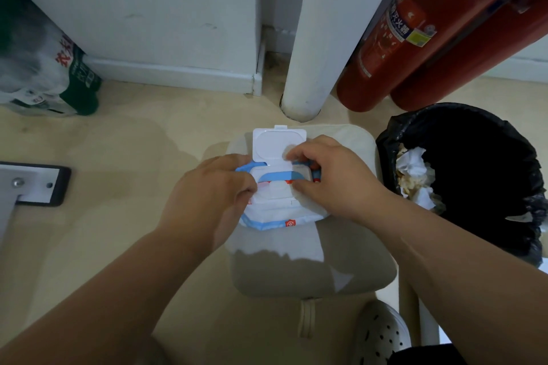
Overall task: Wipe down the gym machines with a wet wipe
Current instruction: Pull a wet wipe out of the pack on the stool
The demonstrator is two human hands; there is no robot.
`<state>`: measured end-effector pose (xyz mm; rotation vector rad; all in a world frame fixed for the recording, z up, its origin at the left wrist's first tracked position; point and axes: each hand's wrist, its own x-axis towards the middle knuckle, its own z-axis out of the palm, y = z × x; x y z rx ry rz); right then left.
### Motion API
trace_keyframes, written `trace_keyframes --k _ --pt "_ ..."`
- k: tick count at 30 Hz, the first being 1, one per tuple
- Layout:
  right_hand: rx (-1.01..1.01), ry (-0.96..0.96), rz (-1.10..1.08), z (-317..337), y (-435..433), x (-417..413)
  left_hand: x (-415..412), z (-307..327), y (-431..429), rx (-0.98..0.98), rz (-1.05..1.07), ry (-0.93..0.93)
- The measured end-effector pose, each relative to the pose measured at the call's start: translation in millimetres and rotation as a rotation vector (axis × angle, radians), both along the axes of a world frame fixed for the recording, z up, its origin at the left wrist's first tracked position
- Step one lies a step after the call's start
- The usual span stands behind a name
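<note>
Head view: a pack of wet wipes (278, 212) lies on a beige cushion (311, 272), its white lid (278, 144) flipped up. At the pack's left edge the left hand (207, 195) grips it with curled fingers. On the other side the right hand (335, 178) pinches the pack at its opening. A black-lined bin (480, 139) stands just right of the cushion.
</note>
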<state>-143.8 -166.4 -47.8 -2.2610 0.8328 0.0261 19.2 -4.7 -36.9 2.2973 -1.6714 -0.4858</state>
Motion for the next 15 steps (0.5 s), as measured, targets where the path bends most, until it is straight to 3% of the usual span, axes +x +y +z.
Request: trace_keyframes --k 6,9,15 --pt "-0.313 -0.068 0.117 -4.1 12.2 5.9 -0.4 5.2 -4.0 0.069 0.034 0.091" --pt "-0.34 -0.11 0.205 -4.6 17.2 10.3 -0.3 3.7 -4.3 0.156 -0.006 0.044" --pt "-0.379 -0.13 0.244 -9.8 21.8 13.6 -0.4 4.2 -2.2 0.145 0.016 0.079"
